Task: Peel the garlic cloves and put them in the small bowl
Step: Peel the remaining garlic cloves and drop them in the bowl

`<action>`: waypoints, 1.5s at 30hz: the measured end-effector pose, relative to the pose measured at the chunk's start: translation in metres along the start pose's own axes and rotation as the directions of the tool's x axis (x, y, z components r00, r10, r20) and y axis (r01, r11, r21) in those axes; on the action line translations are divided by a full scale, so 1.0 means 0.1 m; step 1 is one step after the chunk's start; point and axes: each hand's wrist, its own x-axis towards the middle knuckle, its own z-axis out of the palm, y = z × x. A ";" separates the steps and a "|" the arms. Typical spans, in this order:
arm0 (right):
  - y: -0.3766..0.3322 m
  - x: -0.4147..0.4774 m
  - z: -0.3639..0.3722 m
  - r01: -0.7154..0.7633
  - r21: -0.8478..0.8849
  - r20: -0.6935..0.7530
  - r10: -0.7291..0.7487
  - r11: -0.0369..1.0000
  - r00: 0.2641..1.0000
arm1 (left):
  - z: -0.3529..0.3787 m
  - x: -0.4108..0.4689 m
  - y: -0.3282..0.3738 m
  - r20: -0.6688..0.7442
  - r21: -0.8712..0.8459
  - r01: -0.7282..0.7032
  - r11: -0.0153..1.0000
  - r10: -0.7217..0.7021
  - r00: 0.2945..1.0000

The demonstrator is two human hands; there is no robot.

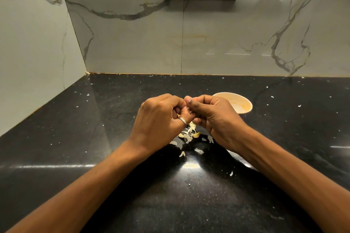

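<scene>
Left hand (161, 119) and right hand (214, 117) meet fingertip to fingertip above black polished stone counter (91, 138). Both pinch a pale papery-skinned garlic clove (191, 126), mostly hidden. Loose skin flakes (186, 136) on counter beneath. Small round cream bowl (245, 102) just behind right hand.

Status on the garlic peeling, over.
Copy: left hand and right hand pinching one garlic clove, mostly hidden. Just beyond right hand, small bowl. Loose peel scraps on countertop, nothing blocking.

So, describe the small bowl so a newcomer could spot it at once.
Start at the black countertop. Just behind the right hand sits the small bowl, partly hidden by it. It alone is a round, pale vessel, orange-stained inside, unlike the scattered garlic skins.
</scene>
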 end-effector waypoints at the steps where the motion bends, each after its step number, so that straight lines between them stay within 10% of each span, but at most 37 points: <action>1: 0.00 0.00 0.00 -0.002 -0.007 0.003 0.002 1.000 1.000 | 0.00 0.00 0.00 0.000 -0.008 0.004 1.000 -0.004 1.000; 20: -0.03 -0.03 -0.01 -0.073 -0.034 0.028 0.074 0.997 0.997 | -0.09 0.10 -0.12 -0.032 -0.078 0.181 0.980 -0.184 0.982; 45: -0.08 -0.01 -0.06 0.025 0.039 -0.032 -0.024 0.999 0.999 | -0.06 0.09 -0.03 0.301 -0.308 0.499 0.810 -0.415 0.859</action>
